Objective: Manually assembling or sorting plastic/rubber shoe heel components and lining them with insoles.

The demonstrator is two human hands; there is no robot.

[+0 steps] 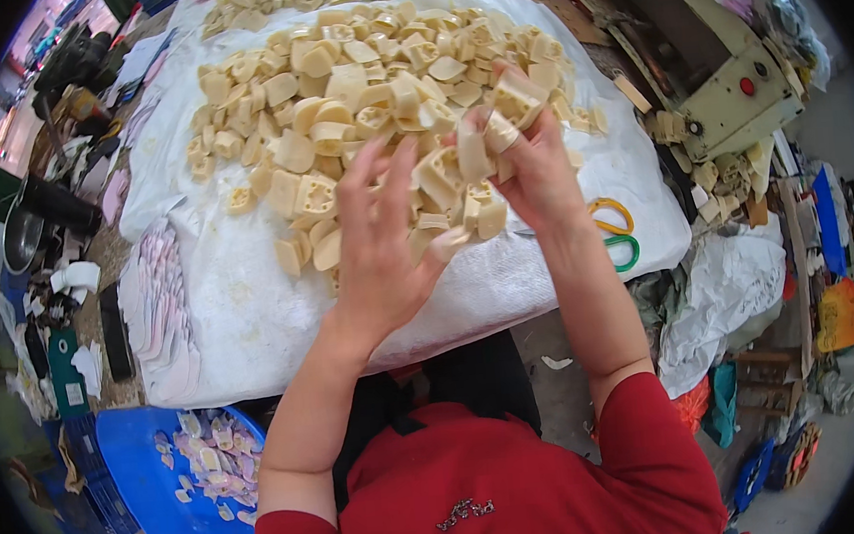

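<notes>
A big heap of cream plastic shoe-heel-like pieces, several showing ribbed hollow undersides, lies on a white cloth over the table. Over the right side of the heap, my right hand grips at least two cream heel pieces between thumb and fingers. My left hand is at the heap's near edge, fingers apart and slightly blurred; it seems to hold nothing. Whether its fingertips touch the pieces behind them I cannot tell. Beside my right wrist lie scissors with one yellow and one green handle, their blades mostly hidden.
Thin pale pinkish sheets are stacked at the cloth's left edge. Below on the left, a blue tub holds small pale pieces. A beige machine with a red button stands at the right. Crumpled white plastic lies under it.
</notes>
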